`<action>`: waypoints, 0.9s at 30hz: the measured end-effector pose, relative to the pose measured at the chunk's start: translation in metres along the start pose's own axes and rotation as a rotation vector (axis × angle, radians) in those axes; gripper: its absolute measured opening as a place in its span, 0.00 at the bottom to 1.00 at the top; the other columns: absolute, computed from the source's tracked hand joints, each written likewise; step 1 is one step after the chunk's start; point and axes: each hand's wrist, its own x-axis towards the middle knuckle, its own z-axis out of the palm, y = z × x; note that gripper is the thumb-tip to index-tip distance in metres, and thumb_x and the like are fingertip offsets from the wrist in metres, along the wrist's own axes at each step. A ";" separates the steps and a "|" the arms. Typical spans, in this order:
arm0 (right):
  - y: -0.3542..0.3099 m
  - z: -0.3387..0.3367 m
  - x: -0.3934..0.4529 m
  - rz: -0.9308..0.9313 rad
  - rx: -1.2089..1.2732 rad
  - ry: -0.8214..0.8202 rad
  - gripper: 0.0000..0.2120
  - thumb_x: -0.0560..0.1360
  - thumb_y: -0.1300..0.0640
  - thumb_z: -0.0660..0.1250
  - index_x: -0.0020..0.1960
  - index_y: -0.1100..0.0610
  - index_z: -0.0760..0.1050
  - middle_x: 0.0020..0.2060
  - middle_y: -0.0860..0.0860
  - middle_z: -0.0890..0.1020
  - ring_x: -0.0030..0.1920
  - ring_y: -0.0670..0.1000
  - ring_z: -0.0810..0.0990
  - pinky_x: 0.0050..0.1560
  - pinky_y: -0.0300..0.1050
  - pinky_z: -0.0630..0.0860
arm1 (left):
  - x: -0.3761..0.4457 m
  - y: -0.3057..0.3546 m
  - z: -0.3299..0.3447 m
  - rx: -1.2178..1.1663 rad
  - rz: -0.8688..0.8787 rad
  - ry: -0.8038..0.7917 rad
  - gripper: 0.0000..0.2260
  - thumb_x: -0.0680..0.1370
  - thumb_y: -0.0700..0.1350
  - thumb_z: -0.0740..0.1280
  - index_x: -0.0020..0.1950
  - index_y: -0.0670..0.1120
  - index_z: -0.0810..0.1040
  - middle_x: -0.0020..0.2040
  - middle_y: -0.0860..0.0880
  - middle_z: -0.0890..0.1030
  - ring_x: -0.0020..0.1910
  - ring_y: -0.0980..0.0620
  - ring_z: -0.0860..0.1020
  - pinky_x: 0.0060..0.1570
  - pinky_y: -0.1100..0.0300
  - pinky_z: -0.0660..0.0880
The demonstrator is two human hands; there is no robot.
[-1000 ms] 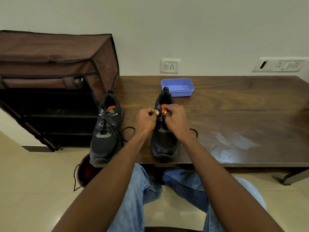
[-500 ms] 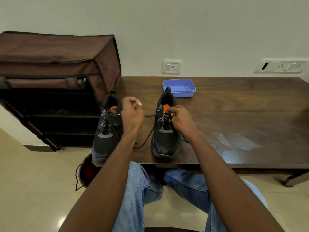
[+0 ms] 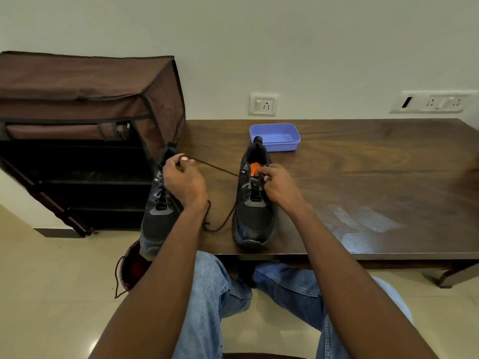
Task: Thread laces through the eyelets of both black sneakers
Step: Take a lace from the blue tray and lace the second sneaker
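Left hand (image 3: pixel 182 181) is out to the left, grip closed on the lace (image 3: pixel 215 167), drawing it taut from the top eyelets of the right sneaker (image 3: pixel 255 195). That straight line across the gap looks like slack being taken up after a pass through an eyelet. Right hand (image 3: pixel 277 186) sits on the same sneaker, fingers (image 3: pixel 260 173) pinched at the lacing by the orange tongue, probably to steady the shoe against the pull. The loose tail of the lace loops on the table (image 3: pixel 363 177) between the two shoes, near the front edge. The left sneaker (image 3: pixel 158 203) stands at the table's left edge, toe toward the person, laces crossed up its front; it looks done, though the hand hides its top. Both shoes point heel-away, so the eyelets face the person. A blue tray (image 3: pixel 276 137) lies just behind the right sneaker, against the far side. A brown shoe rack (image 3: pixel 85 112) stands to the left.
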 end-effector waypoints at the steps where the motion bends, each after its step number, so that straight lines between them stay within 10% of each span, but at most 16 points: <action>1: 0.000 -0.001 0.000 -0.001 -0.001 0.006 0.21 0.78 0.69 0.60 0.64 0.53 0.80 0.66 0.51 0.74 0.65 0.55 0.73 0.67 0.56 0.73 | 0.003 0.000 -0.002 0.001 -0.022 0.031 0.09 0.81 0.36 0.62 0.56 0.40 0.80 0.52 0.45 0.81 0.48 0.52 0.81 0.53 0.59 0.77; 6: 0.000 0.001 0.000 -0.001 0.005 0.002 0.21 0.79 0.69 0.59 0.65 0.53 0.79 0.66 0.51 0.73 0.65 0.54 0.73 0.67 0.55 0.73 | -0.008 -0.011 0.002 0.475 0.195 -0.578 0.22 0.76 0.33 0.65 0.71 0.44 0.73 0.70 0.48 0.71 0.69 0.51 0.70 0.68 0.61 0.66; 10: 0.003 0.002 0.000 -0.021 0.010 0.024 0.20 0.77 0.69 0.59 0.62 0.55 0.81 0.61 0.52 0.76 0.60 0.54 0.76 0.64 0.53 0.74 | -0.029 -0.016 0.013 0.569 0.231 -0.978 0.07 0.80 0.42 0.68 0.56 0.48 0.83 0.50 0.53 0.83 0.43 0.61 0.77 0.37 0.76 0.68; 14: 0.002 0.002 0.001 -0.025 -0.002 0.024 0.20 0.78 0.69 0.59 0.63 0.54 0.81 0.63 0.52 0.75 0.62 0.55 0.75 0.65 0.54 0.74 | -0.025 -0.014 0.013 0.564 0.257 -0.805 0.07 0.81 0.40 0.64 0.49 0.48 0.82 0.44 0.51 0.81 0.41 0.54 0.78 0.38 0.66 0.72; 21: 0.000 -0.001 0.000 0.006 0.003 -0.002 0.19 0.79 0.68 0.58 0.63 0.54 0.80 0.66 0.53 0.73 0.64 0.55 0.73 0.67 0.56 0.73 | 0.000 -0.001 -0.001 0.166 0.076 0.092 0.09 0.79 0.35 0.60 0.56 0.39 0.77 0.60 0.43 0.74 0.59 0.44 0.73 0.60 0.54 0.71; 24: 0.001 0.002 0.001 -0.009 -0.001 0.004 0.19 0.80 0.67 0.58 0.64 0.54 0.80 0.65 0.52 0.73 0.64 0.55 0.74 0.66 0.56 0.73 | -0.002 -0.005 -0.003 0.518 0.123 -0.034 0.23 0.74 0.34 0.64 0.69 0.46 0.72 0.75 0.45 0.65 0.72 0.40 0.62 0.69 0.44 0.62; 27: 0.004 0.004 0.002 -0.024 0.015 0.015 0.16 0.80 0.65 0.60 0.62 0.54 0.81 0.62 0.51 0.74 0.61 0.54 0.76 0.64 0.56 0.74 | -0.011 -0.009 0.003 0.672 0.287 -0.485 0.22 0.76 0.42 0.68 0.71 0.53 0.74 0.77 0.50 0.64 0.77 0.40 0.53 0.74 0.38 0.53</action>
